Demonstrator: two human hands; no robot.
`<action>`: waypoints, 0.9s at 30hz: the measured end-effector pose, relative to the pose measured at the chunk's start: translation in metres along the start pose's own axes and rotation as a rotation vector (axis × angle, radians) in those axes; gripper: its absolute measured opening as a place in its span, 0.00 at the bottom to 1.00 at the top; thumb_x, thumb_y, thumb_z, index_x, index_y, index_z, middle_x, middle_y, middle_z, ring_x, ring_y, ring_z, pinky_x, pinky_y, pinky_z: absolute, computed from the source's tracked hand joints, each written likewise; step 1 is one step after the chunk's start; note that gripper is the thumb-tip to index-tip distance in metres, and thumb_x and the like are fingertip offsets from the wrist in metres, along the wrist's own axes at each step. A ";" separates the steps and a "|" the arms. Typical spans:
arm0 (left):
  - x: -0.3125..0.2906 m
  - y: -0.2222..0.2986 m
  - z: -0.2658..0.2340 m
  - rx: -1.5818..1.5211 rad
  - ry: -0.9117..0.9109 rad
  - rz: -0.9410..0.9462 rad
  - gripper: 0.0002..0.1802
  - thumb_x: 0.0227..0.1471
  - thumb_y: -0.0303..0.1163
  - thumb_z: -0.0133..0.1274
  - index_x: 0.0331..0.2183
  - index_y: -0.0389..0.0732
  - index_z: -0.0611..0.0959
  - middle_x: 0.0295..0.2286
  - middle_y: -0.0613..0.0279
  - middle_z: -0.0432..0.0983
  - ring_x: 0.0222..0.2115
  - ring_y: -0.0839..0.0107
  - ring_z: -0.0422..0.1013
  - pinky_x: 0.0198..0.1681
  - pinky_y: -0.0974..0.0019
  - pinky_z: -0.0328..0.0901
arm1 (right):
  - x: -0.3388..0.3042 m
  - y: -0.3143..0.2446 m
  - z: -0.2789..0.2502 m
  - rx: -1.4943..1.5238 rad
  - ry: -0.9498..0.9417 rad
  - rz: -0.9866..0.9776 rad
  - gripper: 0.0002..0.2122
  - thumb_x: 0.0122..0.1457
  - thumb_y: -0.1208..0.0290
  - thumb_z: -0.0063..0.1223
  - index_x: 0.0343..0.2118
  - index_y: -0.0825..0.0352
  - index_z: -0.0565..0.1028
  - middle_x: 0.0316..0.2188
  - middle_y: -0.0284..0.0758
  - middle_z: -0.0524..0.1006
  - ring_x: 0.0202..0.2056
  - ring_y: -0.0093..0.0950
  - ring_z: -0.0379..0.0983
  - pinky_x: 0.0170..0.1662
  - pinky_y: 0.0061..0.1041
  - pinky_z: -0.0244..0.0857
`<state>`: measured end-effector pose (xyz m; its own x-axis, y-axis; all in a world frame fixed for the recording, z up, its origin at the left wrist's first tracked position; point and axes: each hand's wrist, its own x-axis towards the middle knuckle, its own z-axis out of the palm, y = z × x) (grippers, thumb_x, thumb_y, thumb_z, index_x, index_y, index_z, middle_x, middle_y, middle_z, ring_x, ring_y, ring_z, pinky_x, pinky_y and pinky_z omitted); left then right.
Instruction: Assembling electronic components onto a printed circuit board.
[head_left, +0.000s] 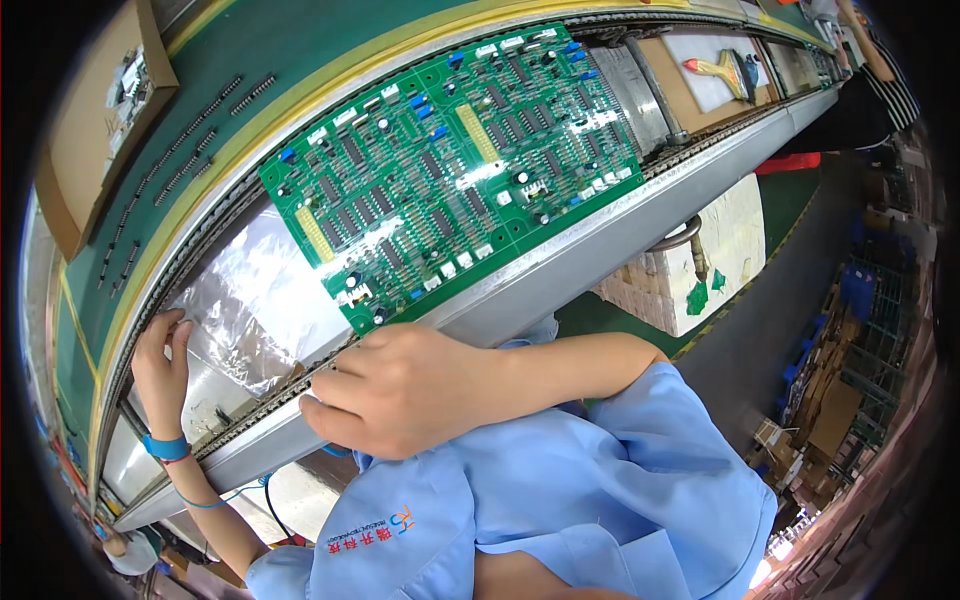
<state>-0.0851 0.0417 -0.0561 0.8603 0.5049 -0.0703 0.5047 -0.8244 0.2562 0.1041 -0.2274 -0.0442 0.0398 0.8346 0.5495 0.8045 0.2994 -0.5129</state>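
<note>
Plainly, the right hand (400, 390) is nearest, its bare forearm coming out of a light blue sleeve (690, 450). The knuckles face up and the fingers curl under, so I cannot tell whether they grip anything. The green circuit board (465, 170) starts right beside these fingers, its near-left corner just past the knuckles; contact there is hidden. From that corner it slants up and to the right across the conveyor, its near long edge running along the grey rail (560, 275).

Farther left, the left hand (160, 370), with a blue wristband (165, 447), has its fingers loosely bent and slightly apart, nothing visible in them, well apart from the board. Between that hand and the board lies a crumpled clear plastic bag (250, 310); its contents cannot be made out.

The grey rail forms the near edge; beyond it on the right, lower down, is a white box (735, 235).

Past the conveyor's yellow far border, a green table (290, 40) carries rows of small dark parts (187, 137), with an open stretch of surface to their right. At upper left, a cardboard box (62, 205) holds a loose heap of small pale pieces (128, 85). Up the conveyor, a brush (712, 68) with a yellow and red handle lies on a white panel (700, 95).
</note>
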 end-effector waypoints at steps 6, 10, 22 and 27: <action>0.004 -0.001 0.005 0.073 0.012 -0.012 0.09 0.51 0.32 0.54 0.33 0.37 0.78 0.24 0.54 0.76 0.22 0.64 0.72 0.28 0.66 0.65 | -0.004 0.000 -0.009 0.025 0.056 0.010 0.11 0.43 0.68 0.51 0.29 0.68 0.74 0.21 0.28 0.67 0.18 0.18 0.66 0.18 0.17 0.58; 0.002 -0.006 0.008 0.124 0.023 -0.007 0.07 0.51 0.32 0.54 0.32 0.39 0.78 0.23 0.56 0.75 0.21 0.65 0.72 0.26 0.65 0.64 | -0.013 0.012 -0.055 -0.053 0.229 0.098 0.11 0.43 0.69 0.50 0.31 0.66 0.75 0.21 0.28 0.69 0.21 0.23 0.68 0.19 0.22 0.59; 0.004 -0.005 0.009 0.157 0.039 0.033 0.07 0.51 0.31 0.54 0.31 0.38 0.76 0.21 0.56 0.74 0.20 0.63 0.71 0.25 0.64 0.63 | -0.050 0.063 -0.108 -0.535 0.170 0.510 0.25 0.45 0.51 0.60 0.40 0.65 0.69 0.39 0.31 0.75 0.48 0.37 0.66 0.54 0.49 0.47; 0.004 -0.003 0.008 0.174 0.043 0.038 0.07 0.51 0.31 0.54 0.31 0.38 0.76 0.20 0.56 0.74 0.20 0.62 0.71 0.24 0.64 0.62 | -0.053 0.067 -0.105 -0.496 0.164 0.538 0.25 0.45 0.51 0.60 0.40 0.64 0.68 0.40 0.32 0.73 0.48 0.36 0.66 0.54 0.51 0.45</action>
<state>-0.0823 0.0436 -0.0650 0.8772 0.4797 -0.0212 0.4796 -0.8731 0.0874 0.2181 -0.3000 -0.0377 0.5595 0.7156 0.4182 0.8204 -0.4062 -0.4026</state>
